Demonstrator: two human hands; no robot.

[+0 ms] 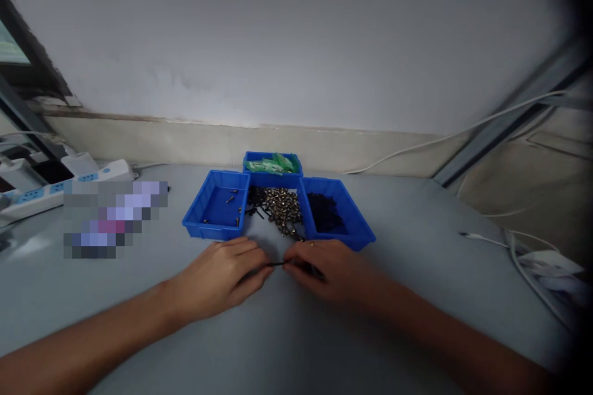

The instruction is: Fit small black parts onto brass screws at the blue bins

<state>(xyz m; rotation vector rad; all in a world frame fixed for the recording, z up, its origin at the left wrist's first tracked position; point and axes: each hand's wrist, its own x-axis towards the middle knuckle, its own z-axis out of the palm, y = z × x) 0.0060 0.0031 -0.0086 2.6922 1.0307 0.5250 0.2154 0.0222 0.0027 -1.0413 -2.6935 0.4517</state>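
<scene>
A thin black stick-like piece spans the small gap between my two hands, just in front of the bins. My left hand pinches its left end between thumb and fingers. From the other side my right hand grips the right end, fingers curled. What the piece is exactly is too small to make out. Beyond the hands lies a loose pile of small brass-coloured metal parts, with thin black pieces at its left side.
The left blue bin holds several brass-coloured parts; the right blue bin holds black pieces. Green plastic packets fill the rear blue bin. A power strip and a pixelated object lie left, white cables right.
</scene>
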